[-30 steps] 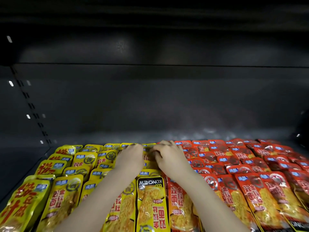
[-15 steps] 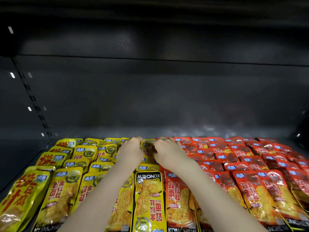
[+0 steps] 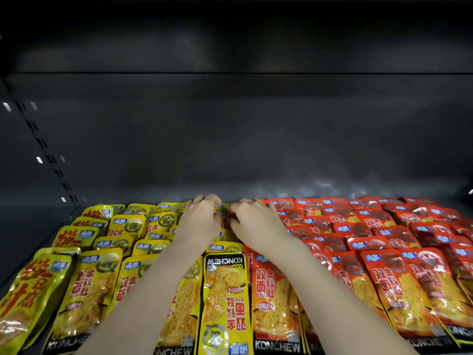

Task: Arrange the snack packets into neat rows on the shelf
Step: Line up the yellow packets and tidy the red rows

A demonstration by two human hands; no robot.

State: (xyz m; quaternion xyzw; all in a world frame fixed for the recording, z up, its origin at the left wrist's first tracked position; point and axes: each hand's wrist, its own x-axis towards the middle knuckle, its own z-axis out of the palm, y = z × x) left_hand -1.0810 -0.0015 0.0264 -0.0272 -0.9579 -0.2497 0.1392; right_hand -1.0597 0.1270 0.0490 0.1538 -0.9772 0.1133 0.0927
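Left hand point(image 3: 198, 222), right hand point(image 3: 256, 222) curled, fingertips gripping yellow packets point(image 3: 224, 213).

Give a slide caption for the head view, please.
Both hands, left and right, straighten yellow packets at the shelf's back.

- My head camera looked forward and slightly down into the shelf point(image 3: 38, 234) from its front edge.
- It sat close above the front packets point(image 3: 225, 298), facing the shelf's dark back wall point(image 3: 256, 137).
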